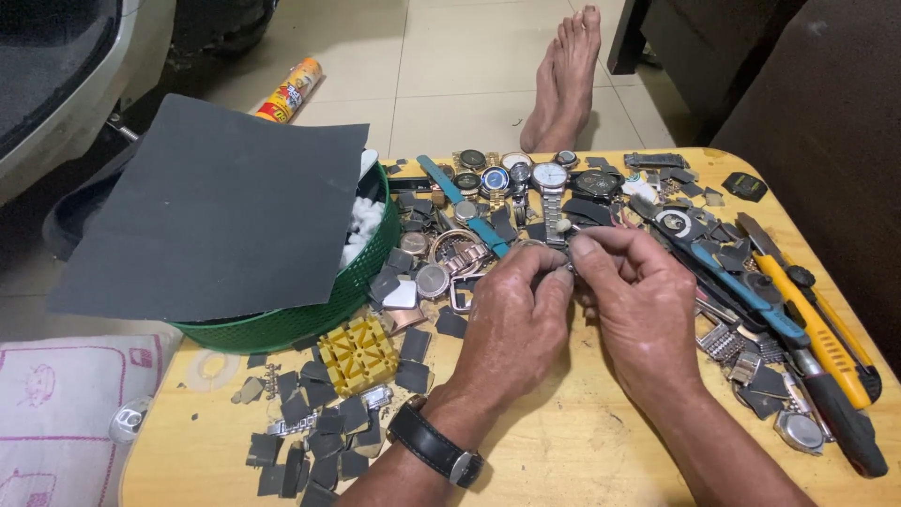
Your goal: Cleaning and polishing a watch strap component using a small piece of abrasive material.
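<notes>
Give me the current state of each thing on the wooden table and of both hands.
Left hand: pinching a small metal watch part, black wristwatch on its wrist.
Right hand: fingertips closed on the same part.
Round green plastic basket: upright, covered by a dark grey sandpaper sheet.
Yellow utility knife: lying flat; blade cannot tell.
Silver-banded wristwatch: lying face up.
Yellow plastic block: flat on table.

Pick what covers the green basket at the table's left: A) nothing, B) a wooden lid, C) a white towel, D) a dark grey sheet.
D: a dark grey sheet lies across the top of the green basket, hiding most of its opening, with white bits showing at the uncovered right edge.
</notes>
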